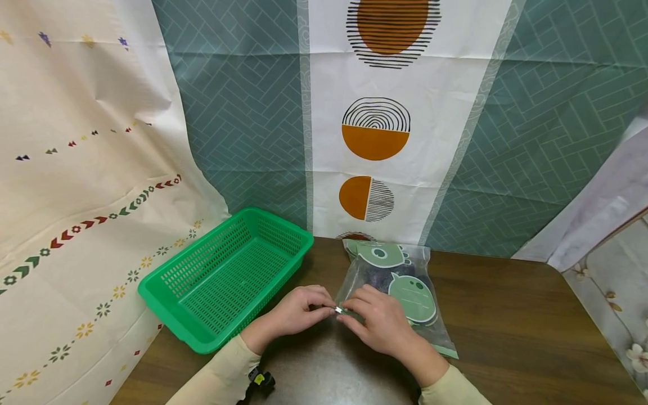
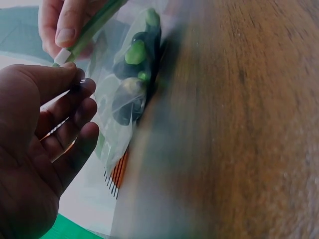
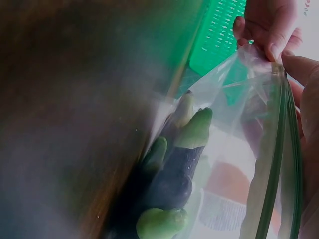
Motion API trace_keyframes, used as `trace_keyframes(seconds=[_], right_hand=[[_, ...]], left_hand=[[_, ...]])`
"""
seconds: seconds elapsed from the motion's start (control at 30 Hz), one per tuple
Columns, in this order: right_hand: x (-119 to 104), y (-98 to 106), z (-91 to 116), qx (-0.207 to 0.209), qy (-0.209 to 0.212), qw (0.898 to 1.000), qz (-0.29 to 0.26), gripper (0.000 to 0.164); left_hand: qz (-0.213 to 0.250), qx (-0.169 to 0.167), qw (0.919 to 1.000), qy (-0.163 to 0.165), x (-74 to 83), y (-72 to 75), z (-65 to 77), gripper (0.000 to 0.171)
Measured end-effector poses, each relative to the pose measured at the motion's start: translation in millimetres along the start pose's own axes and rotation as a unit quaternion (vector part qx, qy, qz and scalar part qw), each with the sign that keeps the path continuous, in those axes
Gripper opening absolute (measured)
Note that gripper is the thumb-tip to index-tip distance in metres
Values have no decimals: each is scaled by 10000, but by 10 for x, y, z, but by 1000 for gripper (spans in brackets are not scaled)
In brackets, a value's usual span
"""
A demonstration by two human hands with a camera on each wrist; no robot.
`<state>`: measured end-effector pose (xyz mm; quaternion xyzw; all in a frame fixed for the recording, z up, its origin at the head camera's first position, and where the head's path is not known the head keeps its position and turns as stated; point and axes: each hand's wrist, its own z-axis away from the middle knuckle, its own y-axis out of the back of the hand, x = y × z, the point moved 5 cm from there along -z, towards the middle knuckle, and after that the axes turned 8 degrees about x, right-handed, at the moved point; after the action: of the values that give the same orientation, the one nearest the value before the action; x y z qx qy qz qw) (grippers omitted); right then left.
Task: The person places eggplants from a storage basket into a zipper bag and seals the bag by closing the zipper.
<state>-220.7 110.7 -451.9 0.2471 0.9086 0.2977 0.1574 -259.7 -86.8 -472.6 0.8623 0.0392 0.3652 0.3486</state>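
Note:
A clear zip bag point(image 1: 414, 298) with green printed shapes lies on the table, its zip edge raised toward me. Several dark purple eggplants point(image 3: 174, 172) with green caps show through the plastic in the right wrist view. At the bag's near left corner, my left hand point(image 1: 298, 309) pinches the end of the zip edge between thumb and forefinger. Close beside it, my right hand point(image 1: 377, 320) pinches the green zip strip point(image 2: 97, 24). A small white slider point(image 2: 62, 56) sits on the strip between the fingertips of both hands.
A green plastic basket point(image 1: 202, 239) with perforated walls stands to the left of the hands. Patterned cloth point(image 1: 253, 112) hangs behind the brown wooden table point(image 1: 506, 315). A cream cloth point(image 1: 91, 236) with printed motifs covers the left side.

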Motion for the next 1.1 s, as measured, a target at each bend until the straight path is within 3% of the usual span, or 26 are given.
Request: trace_keyframes(seconds=[0.37, 0.83, 1.1], right_hand=[[15, -4, -24, 158, 30, 9998, -106, 15], [21, -29, -33, 214, 86, 9997, -118, 14], [15, -62, -27, 148, 91, 9998, -58, 11]], left_hand=[[152, 74, 9998, 91, -16, 13, -5, 10], [186, 31, 9985, 520, -54, 19, 12, 9], [305, 64, 9990, 321, -50, 24, 19, 9]])
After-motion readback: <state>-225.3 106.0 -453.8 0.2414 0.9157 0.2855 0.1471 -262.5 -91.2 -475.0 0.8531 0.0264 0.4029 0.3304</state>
